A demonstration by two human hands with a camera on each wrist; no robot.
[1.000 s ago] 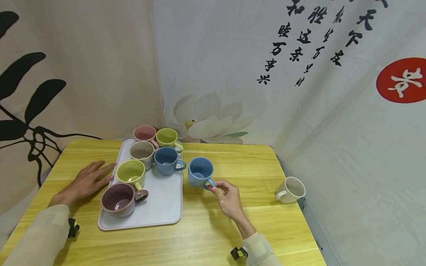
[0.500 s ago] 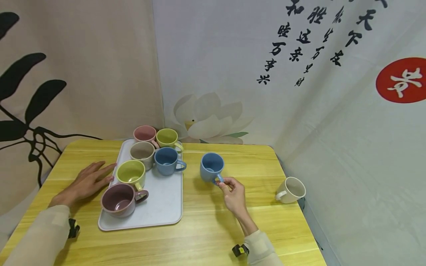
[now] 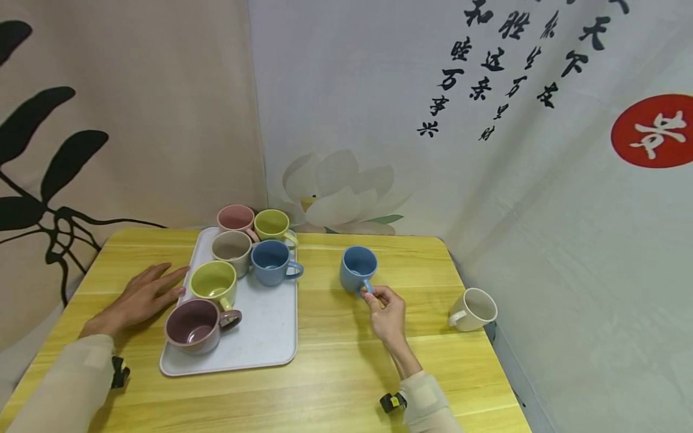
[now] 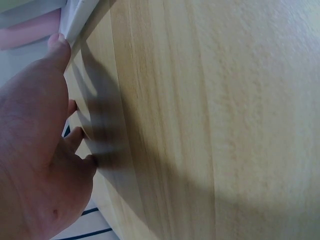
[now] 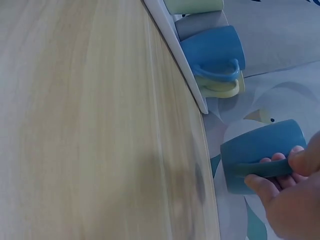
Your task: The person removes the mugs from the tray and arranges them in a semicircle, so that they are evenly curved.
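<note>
My right hand (image 3: 388, 316) pinches the handle of a blue mug (image 3: 358, 269), right of the tray. In the right wrist view this mug (image 5: 265, 145) hangs above the table, apart from it, thumb and fingers on its handle. The left hand (image 3: 142, 300) lies with fingers spread at the left rim of a white tray (image 3: 260, 343), fingertips touching it. On the tray stand a purple mug (image 3: 192, 328), a yellow-green mug (image 3: 213, 280), a grey-beige mug (image 3: 231, 249), another blue mug (image 3: 271, 263), a pink mug (image 3: 236, 218) and a second yellow-green mug (image 3: 272, 224).
A cream mug (image 3: 473, 309) stands near the right edge of the wooden table (image 3: 325, 385). Behind the table hangs a printed cloth (image 3: 346, 108) with a lotus and black characters, close to its back edge.
My right hand has carried the blue mug rightward and slightly away from me, farther from the tray. The left hand and the mugs on the tray stay where they were.
</note>
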